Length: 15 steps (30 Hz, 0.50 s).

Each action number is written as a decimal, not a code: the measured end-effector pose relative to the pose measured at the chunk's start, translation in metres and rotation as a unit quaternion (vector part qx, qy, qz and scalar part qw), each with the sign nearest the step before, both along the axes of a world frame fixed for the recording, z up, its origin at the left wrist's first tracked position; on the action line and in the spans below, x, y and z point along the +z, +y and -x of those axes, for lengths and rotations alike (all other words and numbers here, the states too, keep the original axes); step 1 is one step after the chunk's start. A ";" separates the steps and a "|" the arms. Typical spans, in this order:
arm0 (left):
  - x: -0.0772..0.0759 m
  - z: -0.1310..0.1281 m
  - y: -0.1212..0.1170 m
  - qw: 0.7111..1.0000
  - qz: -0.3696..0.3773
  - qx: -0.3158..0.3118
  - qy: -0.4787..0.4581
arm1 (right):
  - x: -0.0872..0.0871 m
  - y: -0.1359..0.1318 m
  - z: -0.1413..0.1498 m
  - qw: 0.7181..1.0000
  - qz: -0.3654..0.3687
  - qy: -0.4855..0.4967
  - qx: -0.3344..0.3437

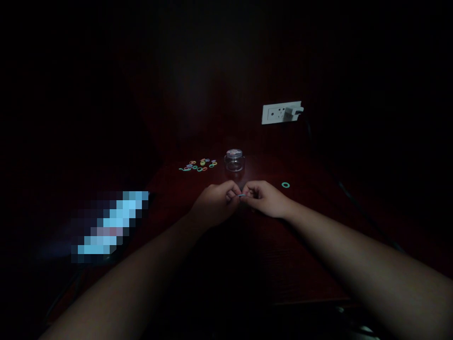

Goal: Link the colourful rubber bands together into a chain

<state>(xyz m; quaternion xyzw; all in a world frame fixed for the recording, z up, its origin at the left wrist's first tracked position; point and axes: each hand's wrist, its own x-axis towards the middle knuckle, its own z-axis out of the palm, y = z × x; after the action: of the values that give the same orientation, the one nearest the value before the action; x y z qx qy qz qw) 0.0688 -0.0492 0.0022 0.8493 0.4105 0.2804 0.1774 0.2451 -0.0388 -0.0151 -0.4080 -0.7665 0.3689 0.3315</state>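
My left hand (220,202) and my right hand (262,197) meet over the dark red table, fingertips almost touching. Pinched between them is a small light-blue band, seemingly a hair tie (242,195), seen edge-on and partly covered by the fingers. Just beyond the hands stands a clear round jar (234,163) with its lid on. Several coloured hair ties (199,169) lie scattered to the left of the jar. A single green hair tie (285,185) rests apart from them, to the right of my right hand.
A lit screen (113,226), blurred out, leans at the table's left side. On the wall behind, a white socket plate (281,113) has a plug (295,111) in it, with a cable hanging down. A thin cord (368,217) runs along the right. Most surroundings are dark.
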 end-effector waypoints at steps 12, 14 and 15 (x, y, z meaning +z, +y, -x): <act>0.000 0.001 0.004 0.998 0.016 0.046 -0.033 | 0.000 0.001 0.000 0.999 -0.013 0.041 0.011; 0.000 0.001 0.003 0.998 0.015 0.043 -0.034 | -0.001 0.001 0.000 0.999 -0.017 0.036 0.005; 0.000 0.001 0.003 0.998 0.017 0.041 -0.036 | -0.001 0.001 0.000 0.999 -0.019 0.035 0.003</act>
<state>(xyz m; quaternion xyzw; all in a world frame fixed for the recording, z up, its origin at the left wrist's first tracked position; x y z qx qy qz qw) 0.0675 -0.0463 0.0025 0.8183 0.4425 0.3108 0.1946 0.2448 -0.0373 -0.0159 -0.3860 -0.7624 0.3696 0.3649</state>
